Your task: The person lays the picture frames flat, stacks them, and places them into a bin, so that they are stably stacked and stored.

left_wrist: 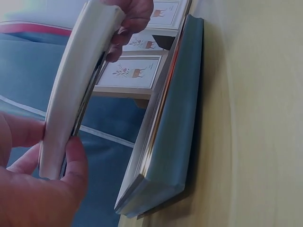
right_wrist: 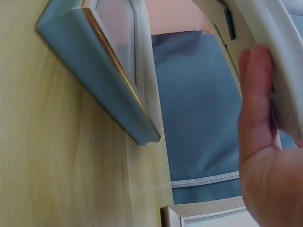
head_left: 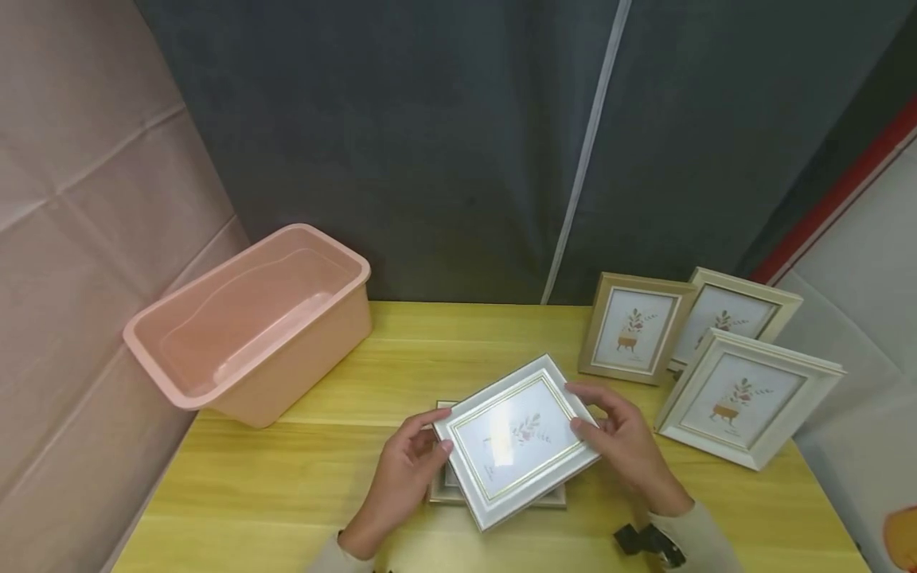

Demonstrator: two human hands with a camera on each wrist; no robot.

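Observation:
A white picture frame (head_left: 519, 442) with a gold inner line and a plant print is held tilted above the table by both hands. My left hand (head_left: 401, 469) pinches its left edge between thumb and fingers; in the left wrist view the left hand (left_wrist: 45, 189) grips the frame's end. My right hand (head_left: 630, 446) holds the opposite edge, thumb on the front; the right wrist view shows the right hand (right_wrist: 265, 156) against the frame's side. Beneath lies another picture frame (head_left: 447, 495), flat on the table and mostly covered in the head view. Its thick side (left_wrist: 173, 127) shows in the left wrist view.
At the right stand a tan picture frame (head_left: 595, 334), a cream picture frame (head_left: 784, 306) behind it and a white picture frame (head_left: 809, 390) in front. A pink bin (head_left: 308, 338) sits at the table's left back. A dark curtain (head_left: 401, 143) hangs behind the wooden table (head_left: 251, 493).

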